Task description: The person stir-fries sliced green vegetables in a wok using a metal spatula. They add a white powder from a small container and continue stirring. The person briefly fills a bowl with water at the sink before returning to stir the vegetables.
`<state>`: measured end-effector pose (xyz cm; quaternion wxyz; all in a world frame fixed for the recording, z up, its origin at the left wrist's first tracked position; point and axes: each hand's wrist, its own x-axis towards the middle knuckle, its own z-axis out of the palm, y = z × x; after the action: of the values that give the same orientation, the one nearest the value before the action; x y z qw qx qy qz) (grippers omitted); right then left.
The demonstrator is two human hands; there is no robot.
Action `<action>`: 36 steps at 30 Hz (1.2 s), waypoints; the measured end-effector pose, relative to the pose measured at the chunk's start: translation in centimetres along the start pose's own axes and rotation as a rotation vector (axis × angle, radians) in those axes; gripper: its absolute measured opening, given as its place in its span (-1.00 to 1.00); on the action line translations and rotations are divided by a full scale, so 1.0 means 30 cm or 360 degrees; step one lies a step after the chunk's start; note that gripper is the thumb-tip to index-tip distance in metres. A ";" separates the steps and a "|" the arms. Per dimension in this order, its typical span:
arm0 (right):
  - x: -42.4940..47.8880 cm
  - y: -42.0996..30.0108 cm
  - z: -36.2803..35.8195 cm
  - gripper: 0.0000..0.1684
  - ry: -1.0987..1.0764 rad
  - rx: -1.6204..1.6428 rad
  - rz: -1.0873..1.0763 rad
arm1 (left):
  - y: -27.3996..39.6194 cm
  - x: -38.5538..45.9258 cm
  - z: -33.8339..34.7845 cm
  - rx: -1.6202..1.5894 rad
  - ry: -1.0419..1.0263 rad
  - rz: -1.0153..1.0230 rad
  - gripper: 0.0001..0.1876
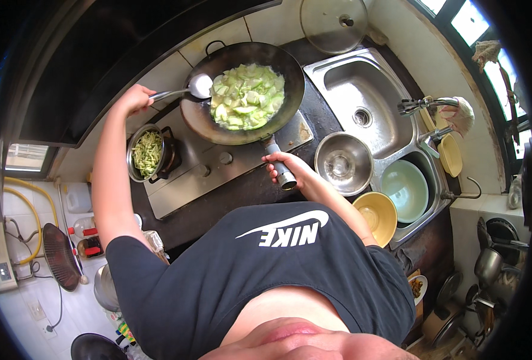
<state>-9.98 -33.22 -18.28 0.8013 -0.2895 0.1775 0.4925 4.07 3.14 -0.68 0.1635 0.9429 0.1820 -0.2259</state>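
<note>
My left hand (135, 99) grips the handle of a steel cooking spoon (200, 86), whose rounded head rests at the left inside of a large wok (194, 118). Sliced pale green vegetables (248, 96), perhaps gourd, lie in a little liquid in the wok. Around the wok's tubular handle (283, 173) my right hand (288, 166) is closed, on the side towards my body. The wok stands over the right part of a steel gas hob (180, 193). On the left burner sits a small metal pot (131, 168) holding shredded green vegetable (148, 153).
Right of the hob is a steel double sink (360, 85) with a tap (432, 135). A steel bowl (343, 164), a yellow bowl (376, 216) and a mint-green basin (404, 191) are nearby. A glass lid (329, 27) leans at the back. The range hood (77, 58) overhangs my left arm.
</note>
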 end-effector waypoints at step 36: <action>0.015 0.008 -0.022 -0.83 -0.0032 0.0042 0.0007 | 0.148 -0.422 0.320 0.1183 0.1249 0.1157 -0.74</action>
<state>-10.01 -33.26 -19.12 0.8058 -0.2736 0.1766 0.4947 -8.14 -7.93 -1.64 -0.1861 0.9505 -0.1928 0.1571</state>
